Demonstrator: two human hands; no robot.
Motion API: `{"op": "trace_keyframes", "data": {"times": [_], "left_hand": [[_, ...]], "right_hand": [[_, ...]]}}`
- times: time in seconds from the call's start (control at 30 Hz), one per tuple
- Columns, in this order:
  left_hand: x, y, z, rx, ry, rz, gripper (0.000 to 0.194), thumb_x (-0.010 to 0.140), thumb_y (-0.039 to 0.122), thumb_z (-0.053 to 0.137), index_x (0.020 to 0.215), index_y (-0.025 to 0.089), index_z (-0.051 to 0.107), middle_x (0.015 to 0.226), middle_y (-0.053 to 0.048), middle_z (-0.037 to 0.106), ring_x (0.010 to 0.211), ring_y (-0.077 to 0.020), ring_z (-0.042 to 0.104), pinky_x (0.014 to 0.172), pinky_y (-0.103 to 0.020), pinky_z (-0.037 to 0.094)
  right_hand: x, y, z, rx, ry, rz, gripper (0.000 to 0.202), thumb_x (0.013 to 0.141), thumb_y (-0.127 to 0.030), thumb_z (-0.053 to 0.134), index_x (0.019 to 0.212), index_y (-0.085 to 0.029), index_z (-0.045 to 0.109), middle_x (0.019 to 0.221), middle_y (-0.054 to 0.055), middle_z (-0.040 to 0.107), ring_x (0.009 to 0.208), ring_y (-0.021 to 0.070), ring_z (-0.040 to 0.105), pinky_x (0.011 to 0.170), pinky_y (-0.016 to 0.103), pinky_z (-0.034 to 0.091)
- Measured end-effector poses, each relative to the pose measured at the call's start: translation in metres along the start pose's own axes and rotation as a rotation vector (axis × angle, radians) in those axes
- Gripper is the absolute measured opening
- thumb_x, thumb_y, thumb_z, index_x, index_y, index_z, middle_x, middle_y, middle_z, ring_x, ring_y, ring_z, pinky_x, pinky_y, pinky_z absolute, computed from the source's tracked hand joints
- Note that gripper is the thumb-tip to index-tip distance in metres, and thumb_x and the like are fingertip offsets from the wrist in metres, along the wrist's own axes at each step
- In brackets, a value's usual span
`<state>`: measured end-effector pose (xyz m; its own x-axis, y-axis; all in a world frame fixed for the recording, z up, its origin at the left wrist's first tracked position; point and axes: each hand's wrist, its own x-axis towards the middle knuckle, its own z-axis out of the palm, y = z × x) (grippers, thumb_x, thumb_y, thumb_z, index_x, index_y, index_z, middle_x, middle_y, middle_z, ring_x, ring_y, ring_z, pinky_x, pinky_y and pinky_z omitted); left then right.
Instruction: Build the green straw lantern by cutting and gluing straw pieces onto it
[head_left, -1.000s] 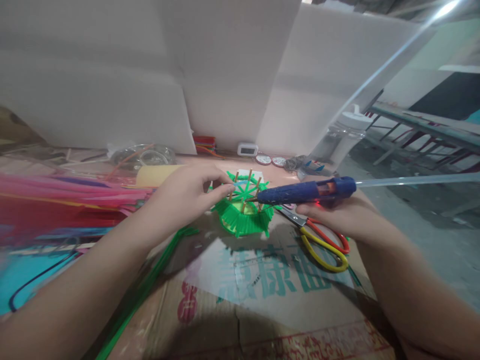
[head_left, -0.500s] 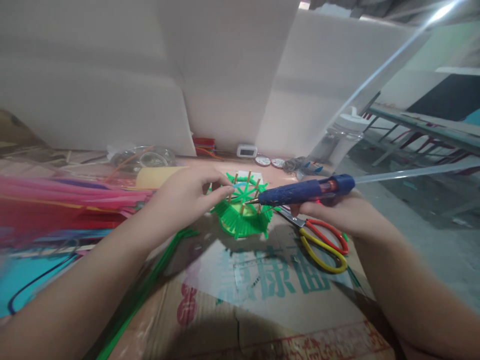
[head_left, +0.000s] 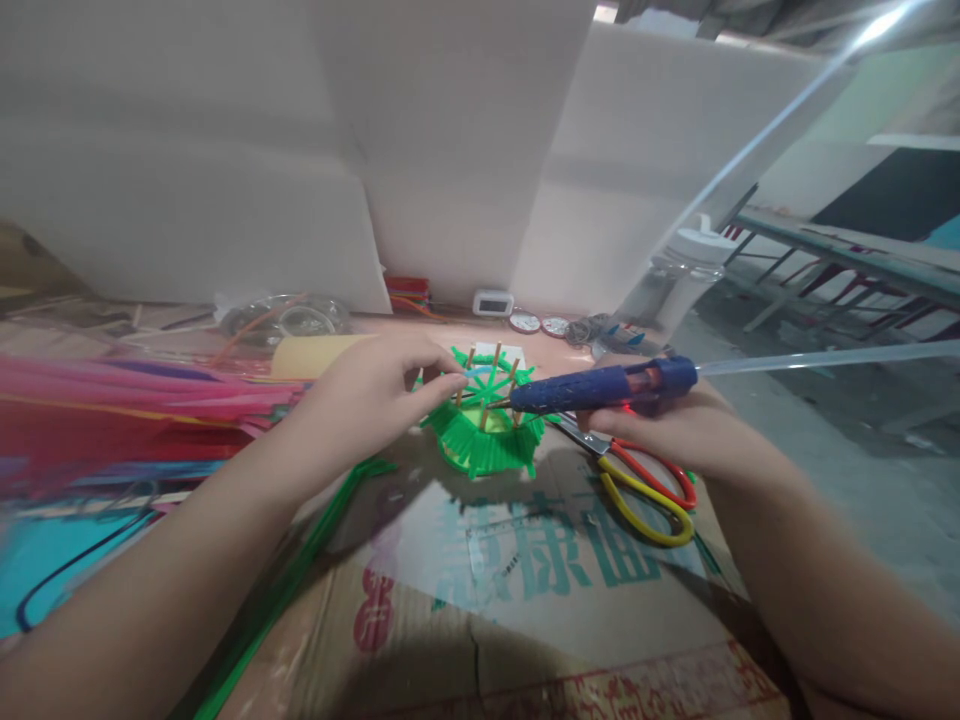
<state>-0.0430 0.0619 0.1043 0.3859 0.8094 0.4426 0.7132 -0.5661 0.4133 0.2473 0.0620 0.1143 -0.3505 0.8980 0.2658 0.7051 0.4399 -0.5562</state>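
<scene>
A small round green craft piece (head_left: 487, 450), looking like pipe cleaners woven around upright wooden sticks (head_left: 497, 358), stands on flattened cardboard. My left hand (head_left: 390, 395) is closed at its left rim, thumb and fingers pinching the edge; a short blue strip (head_left: 480, 372) shows by the fingertips. My right hand (head_left: 667, 425) is wrapped around a blue hot glue gun (head_left: 577, 390) with a red light glowing underneath. Its metal nozzle points left into the green piece, close to a front stick. A clear glue stick (head_left: 817, 357) juts from the gun's back end.
Scissors (head_left: 645, 490) with red and yellow handles lie under the right hand. Pink and red pipe cleaners (head_left: 142, 400) are heaped at left, and green ones (head_left: 292, 570) lie nearer. A lidded clear bottle (head_left: 686, 270) and a small white clock-like device (head_left: 493, 303) stand behind.
The glue gun has shifted slightly left and its back end has dipped a little, with the nozzle still inside the green piece. My left hand stays in place.
</scene>
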Motion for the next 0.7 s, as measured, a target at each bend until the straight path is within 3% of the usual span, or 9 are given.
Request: {"op": "trace_keyframes", "data": {"times": [0.33,0.7], "left_hand": [[0.0000,-0.0001,-0.0009,0.013,-0.029,-0.014,0.028,0.091,0.040,0.055,0.087,0.020,0.075,0.088,-0.003,0.076,0.076,-0.0165,0.064,0.066,-0.026,0.044],[0.0010,-0.0009,-0.0003,0.011,-0.030,0.000,0.027,0.091,0.039,0.055,0.087,0.021,0.075,0.090,-0.003,0.076,0.079,-0.0175,0.066,0.068,-0.027,0.045]], "right_hand": [[-0.0001,-0.0010,-0.0041,0.006,-0.034,-0.022,0.037,0.072,-0.055,0.070,0.091,-0.024,0.074,0.078,0.003,0.073,0.074,0.0251,0.069,0.070,0.039,0.058],[-0.0006,-0.0015,-0.0012,-0.005,-0.023,0.033,0.039,0.067,-0.062,0.070,0.075,-0.024,0.071,0.070,0.001,0.072,0.065,0.0230,0.066,0.058,0.035,0.055]]}}
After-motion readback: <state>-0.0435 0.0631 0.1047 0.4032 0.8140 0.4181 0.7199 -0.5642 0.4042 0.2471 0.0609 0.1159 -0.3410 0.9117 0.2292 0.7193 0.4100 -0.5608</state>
